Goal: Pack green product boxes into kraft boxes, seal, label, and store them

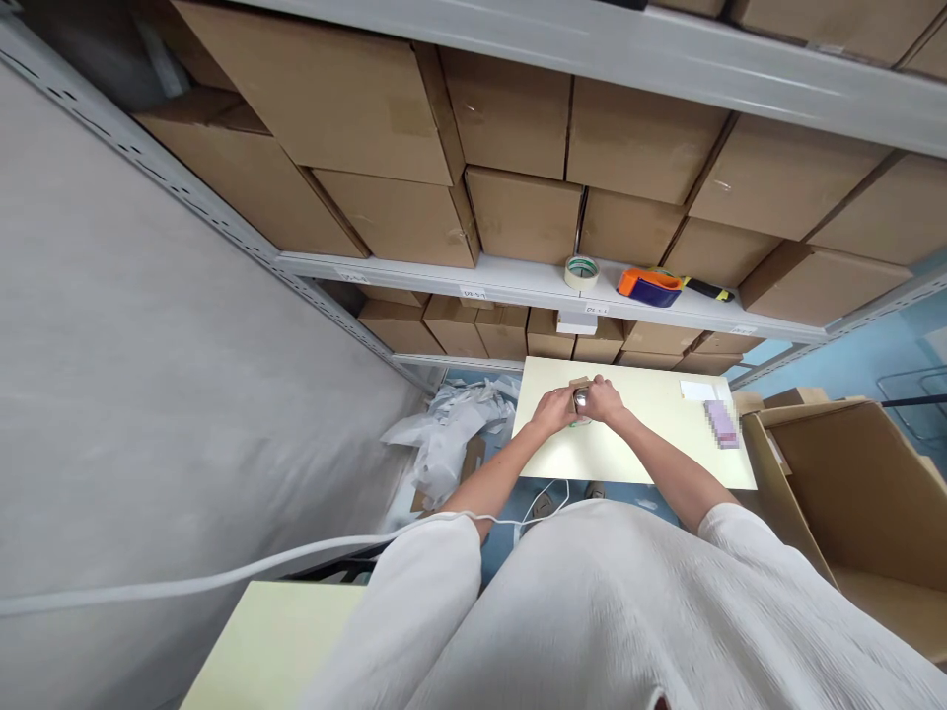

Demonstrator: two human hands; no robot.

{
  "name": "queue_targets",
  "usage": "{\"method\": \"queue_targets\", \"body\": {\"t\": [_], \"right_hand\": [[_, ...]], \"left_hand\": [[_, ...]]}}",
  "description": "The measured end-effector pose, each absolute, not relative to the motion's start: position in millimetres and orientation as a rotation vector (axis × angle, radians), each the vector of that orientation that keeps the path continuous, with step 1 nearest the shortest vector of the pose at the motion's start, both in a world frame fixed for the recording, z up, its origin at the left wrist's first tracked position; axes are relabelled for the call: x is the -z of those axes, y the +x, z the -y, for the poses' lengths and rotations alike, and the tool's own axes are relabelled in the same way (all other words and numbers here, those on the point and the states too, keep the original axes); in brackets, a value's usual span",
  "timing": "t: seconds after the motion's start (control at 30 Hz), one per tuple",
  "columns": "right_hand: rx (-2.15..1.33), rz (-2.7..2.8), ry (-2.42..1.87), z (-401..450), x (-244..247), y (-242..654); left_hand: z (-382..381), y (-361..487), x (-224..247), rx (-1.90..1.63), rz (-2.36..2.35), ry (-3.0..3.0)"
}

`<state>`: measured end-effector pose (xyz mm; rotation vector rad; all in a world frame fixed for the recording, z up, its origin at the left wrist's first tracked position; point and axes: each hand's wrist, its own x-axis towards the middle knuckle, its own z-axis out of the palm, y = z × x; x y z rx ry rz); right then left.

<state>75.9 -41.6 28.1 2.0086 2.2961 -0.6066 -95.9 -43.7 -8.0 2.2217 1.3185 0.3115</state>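
Over the pale yellow table [628,454], my two hands meet around a small brown cardboard box [579,383] and a shiny, rounded metal object [581,398]. My left hand [554,408] is closed against the left side of the box. From the right, my right hand [606,398] has its fingers closed on the metal object. The object's exact kind is too small to make out, and my fingers cover much of it. A bit of white and green shows just below them.
Shelves of cardboard boxes rise ahead. On the shelf edge sit a tape roll [581,273], an orange and blue tape dispenser [651,286] and a cutter knife [708,289]. A large open carton [850,493] stands right, plastic wrap [444,434] left. A white cable [244,569] crosses my left arm.
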Motion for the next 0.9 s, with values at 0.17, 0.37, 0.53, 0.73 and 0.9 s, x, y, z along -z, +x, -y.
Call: {"method": "queue_targets", "body": {"t": [0.17, 0.37, 0.53, 0.73, 0.9], "right_hand": [[0.581, -2.232, 2.233, 45, -63, 75], [0.788, -2.275, 2.386, 29, -105, 89], [0.759, -2.45, 2.447, 21, -134, 95], [0.644, -2.545, 2.475, 19, -163, 101], [0.593, -2.573, 2.534, 18, -165, 117]], "left_hand": [[35, -99, 6, -0.278, -1.425, 2.204], [15, -103, 2, -0.247, -1.507, 2.199], [1, -107, 0, -0.254, -1.525, 2.166], [2, -113, 0, -0.294, -1.537, 2.167], [13, -116, -4, -0.343, -1.542, 2.174]]}}
